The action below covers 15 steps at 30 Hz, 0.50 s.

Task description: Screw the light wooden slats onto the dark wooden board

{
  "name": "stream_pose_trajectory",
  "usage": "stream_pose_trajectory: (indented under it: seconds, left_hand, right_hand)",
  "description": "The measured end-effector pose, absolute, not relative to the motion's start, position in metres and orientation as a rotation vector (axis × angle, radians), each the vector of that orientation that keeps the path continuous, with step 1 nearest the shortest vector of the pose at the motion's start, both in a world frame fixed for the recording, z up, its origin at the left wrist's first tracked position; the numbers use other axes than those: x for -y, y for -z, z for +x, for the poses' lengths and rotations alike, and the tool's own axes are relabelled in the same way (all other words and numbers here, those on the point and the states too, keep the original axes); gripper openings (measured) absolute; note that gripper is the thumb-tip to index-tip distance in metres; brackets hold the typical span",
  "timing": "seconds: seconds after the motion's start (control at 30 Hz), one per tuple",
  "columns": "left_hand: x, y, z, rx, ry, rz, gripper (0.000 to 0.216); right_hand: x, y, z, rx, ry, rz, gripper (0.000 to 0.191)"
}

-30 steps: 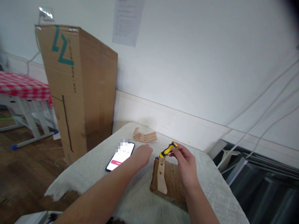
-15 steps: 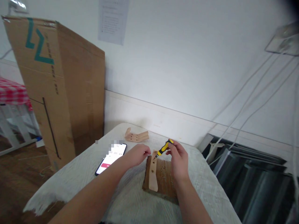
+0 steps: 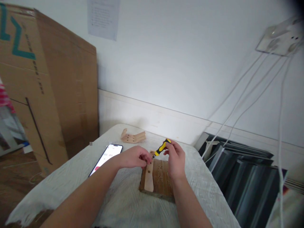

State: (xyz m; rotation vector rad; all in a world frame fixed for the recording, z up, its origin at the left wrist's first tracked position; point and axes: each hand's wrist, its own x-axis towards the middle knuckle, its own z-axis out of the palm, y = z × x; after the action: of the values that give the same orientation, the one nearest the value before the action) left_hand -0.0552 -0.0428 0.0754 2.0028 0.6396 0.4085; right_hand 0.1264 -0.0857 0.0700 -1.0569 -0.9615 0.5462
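My right hand (image 3: 175, 160) grips a small yellow and black screwdriver (image 3: 161, 148), its tip pointing down-left at the top of a pale wooden piece (image 3: 149, 175). That piece lies on a darker wooden board (image 3: 159, 180) drilled with several holes. My left hand (image 3: 134, 157) rests beside the piece's top end, fingers pinched together right at the screwdriver tip; whatever is in the pinch is too small to see. Both hands are over a table covered with a white cloth (image 3: 123, 196).
A phone (image 3: 106, 155) with a lit screen lies left of my hands. More pale wooden pieces (image 3: 133, 136) lie near the table's far edge. A tall cardboard box (image 3: 47, 91) stands at left. Cables (image 3: 249, 95) hang from a wall socket (image 3: 281, 36) above dark panels (image 3: 239, 171) at right.
The view has swung right, shifting everything left. My left hand has closed in on the top of the pale piece, meeting the screwdriver tip. The screwdriver has tilted lower toward the piece.
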Motion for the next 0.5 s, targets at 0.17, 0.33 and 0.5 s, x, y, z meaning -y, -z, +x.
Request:
stream_pose_trajectory:
  seconds: [0.17, 0.33, 0.5]
  left_hand:
    - [0.0434, -0.0755, -0.0579, -0.585, -0.332, 1.882, 0.019]
    - [0.0464, -0.0793, -0.0591, -0.716, -0.273, 1.917, 0.023]
    - [0.0449, -0.0787, -0.0582, -0.834, -0.189, 2.083, 0.028]
  right_hand:
    - [0.0869, -0.0710, 0.1275, 0.978, -0.530, -1.063, 0.023]
    - [0.0875, -0.0732, 0.1250, 0.968, -0.512, -1.085, 0.023]
    - [0.0874, -0.0735, 0.1237, 0.958, -0.498, -1.092, 0.026]
